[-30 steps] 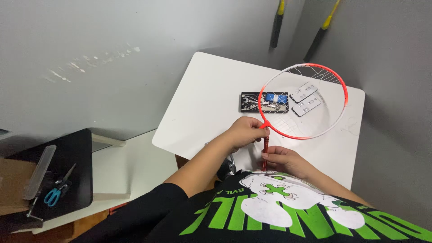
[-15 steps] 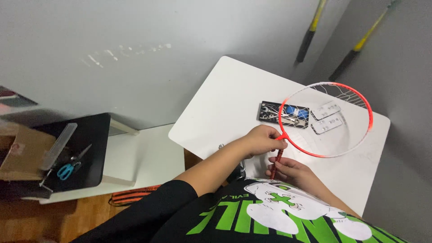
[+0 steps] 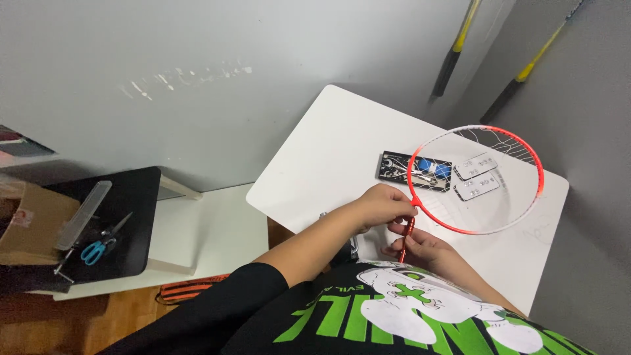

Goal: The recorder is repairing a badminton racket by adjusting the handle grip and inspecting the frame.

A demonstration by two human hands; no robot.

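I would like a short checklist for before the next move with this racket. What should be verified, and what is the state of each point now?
1. Left hand grips the racket at the base of the hoop: ok.
2. Right hand holds the red shaft lower down: ok.
3. Hoop is above the white table; whether it touches the table: cannot tell.
4. Black tool tray and two small white packets lie under the hoop, in its way if lowered: not ok.
5. Strings complete across the hoop: cannot tell; only the far part shows a clear grid.
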